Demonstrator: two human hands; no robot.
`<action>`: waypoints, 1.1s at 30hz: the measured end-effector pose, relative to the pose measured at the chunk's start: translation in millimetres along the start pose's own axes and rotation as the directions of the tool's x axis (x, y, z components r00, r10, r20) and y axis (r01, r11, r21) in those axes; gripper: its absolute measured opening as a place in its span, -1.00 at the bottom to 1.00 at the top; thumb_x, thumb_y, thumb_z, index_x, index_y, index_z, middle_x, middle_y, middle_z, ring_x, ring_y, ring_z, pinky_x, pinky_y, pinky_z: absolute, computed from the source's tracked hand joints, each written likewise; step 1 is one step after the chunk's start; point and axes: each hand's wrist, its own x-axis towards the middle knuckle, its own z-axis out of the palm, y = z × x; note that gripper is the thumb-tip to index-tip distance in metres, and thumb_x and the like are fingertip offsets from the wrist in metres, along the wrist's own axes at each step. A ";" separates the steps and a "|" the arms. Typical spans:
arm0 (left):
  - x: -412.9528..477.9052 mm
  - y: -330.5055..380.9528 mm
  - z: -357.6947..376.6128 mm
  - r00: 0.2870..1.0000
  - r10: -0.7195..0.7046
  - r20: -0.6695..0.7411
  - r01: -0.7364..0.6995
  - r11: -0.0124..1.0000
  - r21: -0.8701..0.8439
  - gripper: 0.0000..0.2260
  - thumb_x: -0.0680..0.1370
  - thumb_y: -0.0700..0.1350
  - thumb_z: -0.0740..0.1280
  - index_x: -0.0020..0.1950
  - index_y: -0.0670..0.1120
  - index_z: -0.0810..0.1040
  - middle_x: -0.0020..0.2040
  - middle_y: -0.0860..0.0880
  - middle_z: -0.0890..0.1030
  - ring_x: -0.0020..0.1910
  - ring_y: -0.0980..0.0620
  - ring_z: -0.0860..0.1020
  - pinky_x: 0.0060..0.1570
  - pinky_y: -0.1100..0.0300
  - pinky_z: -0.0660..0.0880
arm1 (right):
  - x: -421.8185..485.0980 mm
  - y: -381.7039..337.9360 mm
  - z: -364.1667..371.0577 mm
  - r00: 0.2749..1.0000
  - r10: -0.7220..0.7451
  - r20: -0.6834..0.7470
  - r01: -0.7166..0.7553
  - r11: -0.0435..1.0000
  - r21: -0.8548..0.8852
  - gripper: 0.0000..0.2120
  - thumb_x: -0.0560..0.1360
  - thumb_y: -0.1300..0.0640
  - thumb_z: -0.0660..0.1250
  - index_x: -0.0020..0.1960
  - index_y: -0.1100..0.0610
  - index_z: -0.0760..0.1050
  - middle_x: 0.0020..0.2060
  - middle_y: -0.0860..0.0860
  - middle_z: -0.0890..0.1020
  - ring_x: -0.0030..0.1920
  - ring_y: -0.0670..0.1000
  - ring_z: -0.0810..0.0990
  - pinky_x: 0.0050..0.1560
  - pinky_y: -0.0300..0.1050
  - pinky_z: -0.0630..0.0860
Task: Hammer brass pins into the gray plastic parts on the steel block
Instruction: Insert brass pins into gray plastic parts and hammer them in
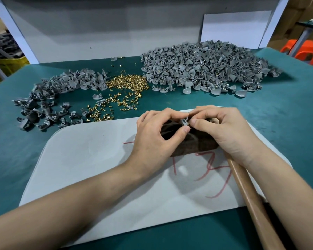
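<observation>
A small gray plastic part (184, 121) is pinched between the fingertips of my left hand (154, 136) and my right hand (224, 130), just above the dark steel block (192, 145). The block sits on a pale gray mat (90, 159) and is mostly covered by my hands. A hammer's wooden handle (249, 199) runs from under my right hand toward the lower right; its head is hidden. Loose brass pins (126, 87) lie spread out beyond the mat. I cannot see whether a pin is between my fingers.
A small heap of gray parts (49, 98) lies at the left, and a large heap of gray parts with pins (206, 67) at the back right. Everything rests on a green table (287, 123). A white panel (98, 33) closes the back.
</observation>
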 end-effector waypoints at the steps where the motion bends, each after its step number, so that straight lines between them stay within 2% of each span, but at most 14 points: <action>1: -0.1 -0.7 0.2 1.000 -0.008 0.000 0.008 1.000 -0.011 -0.84 0.44 -0.03 0.38 0.02 0.08 0.58 -0.11 0.23 0.58 0.00 0.17 0.50 0.16 -0.10 0.39 | -0.3 -1.4 0.6 1.000 0.000 -0.008 0.000 1.000 0.000 -0.80 0.40 0.33 0.41 -0.33 0.09 0.59 -0.11 -0.01 0.65 -0.08 -0.25 0.56 0.03 -0.46 0.37; 3: 0.2 -1.8 1.2 0.999 -0.032 0.002 0.032 0.997 -0.064 -0.86 0.44 -0.08 0.38 -0.03 0.06 0.55 -0.09 0.14 0.61 0.03 0.07 0.54 0.18 -0.14 0.40 | 1.1 -1.4 -1.6 0.995 -0.012 -0.098 0.007 0.999 -0.053 -0.83 0.41 0.30 0.41 -0.30 0.09 0.59 -0.11 -0.03 0.63 -0.11 -0.21 0.56 -0.01 -0.43 0.38; 6: 0.0 -2.1 2.6 0.998 -0.065 0.008 0.065 0.991 -0.120 -0.88 0.44 -0.13 0.37 -0.07 0.03 0.49 -0.09 0.07 0.62 0.03 -0.05 0.57 0.21 -0.19 0.39 | 6.6 7.6 -15.5 0.943 -0.058 -0.329 -0.101 0.890 -0.445 -0.94 0.41 0.20 0.39 -0.19 0.07 0.54 -0.15 -0.01 0.53 -0.10 -0.02 0.50 -0.08 -0.25 0.32; 9: -0.6 -2.1 3.6 0.991 -0.132 0.016 0.133 0.978 -0.163 -0.82 0.43 -0.11 0.36 0.00 0.06 0.48 -0.09 0.11 0.64 0.07 -0.04 0.57 0.24 -0.16 0.37 | 8.8 19.4 -28.9 0.919 0.202 -0.339 -0.388 0.627 -0.676 -0.79 0.46 -0.03 0.33 -0.05 0.11 0.45 -0.16 0.09 0.52 -0.09 0.13 0.46 -0.17 -0.13 0.27; 11: -1.2 -3.6 3.8 0.984 -0.179 0.017 0.178 0.963 -0.201 -0.81 0.43 -0.10 0.36 0.02 0.08 0.49 -0.07 0.10 0.65 0.10 -0.05 0.56 0.25 -0.14 0.38 | 8.5 21.6 -26.7 0.908 0.277 -0.314 -0.419 0.568 -0.708 -0.79 0.47 -0.02 0.32 -0.11 0.14 0.49 -0.27 0.11 0.52 -0.13 0.18 0.47 -0.21 -0.11 0.29; 15: -1.7 -6.7 5.6 0.968 -0.253 0.001 0.244 0.933 -0.264 -0.86 0.47 -0.23 0.41 -0.10 0.01 0.57 -0.04 0.03 0.65 0.13 -0.07 0.54 0.21 -0.09 0.43 | 10.6 20.2 -29.1 0.892 0.300 -0.337 -0.449 0.655 -0.607 -0.66 0.40 0.00 0.37 -0.34 0.27 0.51 -0.49 0.12 0.51 -0.31 0.19 0.47 -0.43 -0.12 0.28; 17: -0.8 -7.4 5.6 0.953 -0.301 -0.021 0.286 0.922 -0.261 -0.86 0.47 -0.23 0.42 -0.14 0.02 0.57 0.09 0.09 0.61 0.21 0.02 0.48 0.27 0.01 0.39 | 10.2 18.9 -37.5 0.863 0.397 -0.312 -0.503 0.726 -0.469 -0.71 0.34 0.05 0.40 -0.41 0.25 0.50 -0.54 0.13 0.56 -0.45 0.06 0.51 -0.46 -0.17 0.35; 19: 0.4 -8.0 4.7 0.939 -0.339 -0.060 0.318 0.920 -0.231 -0.85 0.46 -0.19 0.44 -0.18 0.06 0.58 0.27 0.20 0.44 0.32 0.16 0.35 0.35 0.15 0.26 | 9.2 16.3 -41.1 0.838 0.454 -0.304 -0.541 0.764 -0.351 -0.75 0.32 0.10 0.38 -0.46 0.22 0.50 -0.58 0.12 0.56 -0.59 -0.02 0.46 -0.41 -0.15 0.47; 22: 1.7 -11.1 3.8 0.920 -0.383 -0.078 0.358 0.906 -0.226 -0.85 0.44 -0.18 0.46 -0.22 0.07 0.58 0.35 0.21 0.29 0.37 0.21 0.25 0.38 0.16 0.19 | 8.9 12.8 -38.9 0.831 0.308 -0.464 -0.489 0.802 -0.343 -0.88 0.33 0.15 0.36 -0.30 0.21 0.54 -0.43 0.19 0.61 -0.40 0.14 0.59 -0.16 0.12 0.60; 24: 1.9 -13.5 5.9 0.924 -0.378 -0.065 0.358 0.911 -0.203 -0.83 0.44 -0.19 0.46 -0.24 0.07 0.58 0.32 0.19 0.31 0.37 0.18 0.27 0.40 0.10 0.20 | 4.7 2.3 -35.9 0.841 0.199 -0.503 -0.415 0.834 -0.364 -0.89 0.34 0.16 0.36 -0.18 0.19 0.56 -0.40 0.14 0.59 -0.37 0.14 0.59 -0.24 0.06 0.60; 27: 3.5 -12.9 7.8 0.933 -0.355 -0.052 0.340 0.922 -0.187 -0.81 0.42 -0.18 0.46 -0.27 0.10 0.56 0.27 0.16 0.35 0.36 0.13 0.31 0.38 0.00 0.24 | -8.8 -20.1 -33.2 0.904 0.207 -0.375 -0.321 0.907 -0.272 -0.95 0.41 0.19 0.37 -0.14 0.11 0.52 -0.49 0.02 0.48 -0.62 -0.12 0.41 -0.56 -0.23 0.42; 28: 5.3 -12.3 8.0 0.935 -0.351 -0.050 0.337 0.924 -0.180 -0.81 0.42 -0.17 0.46 -0.28 0.10 0.56 0.26 0.15 0.36 0.36 0.13 0.32 0.38 -0.01 0.25 | -13.0 -28.3 -30.2 0.925 0.222 -0.307 -0.307 0.914 -0.263 -0.88 0.42 0.23 0.36 -0.14 0.05 0.47 -0.45 0.04 0.49 -0.65 -0.14 0.36 -0.60 -0.28 0.36; 31: 7.3 -12.1 7.0 0.935 -0.352 -0.036 0.342 0.925 -0.165 -0.82 0.42 -0.15 0.46 -0.27 0.12 0.55 0.25 0.15 0.35 0.35 0.08 0.34 0.37 -0.02 0.27 | -19.8 -48.8 -18.4 0.964 0.213 -0.158 -0.258 0.892 -0.370 -0.74 0.44 0.29 0.33 -0.07 0.01 0.30 -0.37 0.13 0.52 -0.63 -0.08 0.34 -0.56 -0.21 0.35; 33: 6.8 -13.4 6.3 0.940 -0.340 -0.029 0.331 0.930 -0.158 -0.80 0.43 -0.15 0.46 -0.27 0.13 0.53 0.25 0.13 0.35 0.35 0.07 0.33 0.37 -0.02 0.26 | -21.9 -62.4 -15.9 0.972 0.215 -0.094 -0.234 0.878 -0.416 -0.84 0.50 0.22 0.30 -0.05 0.06 0.32 -0.46 0.07 0.55 -0.66 -0.09 0.36 -0.59 -0.25 0.34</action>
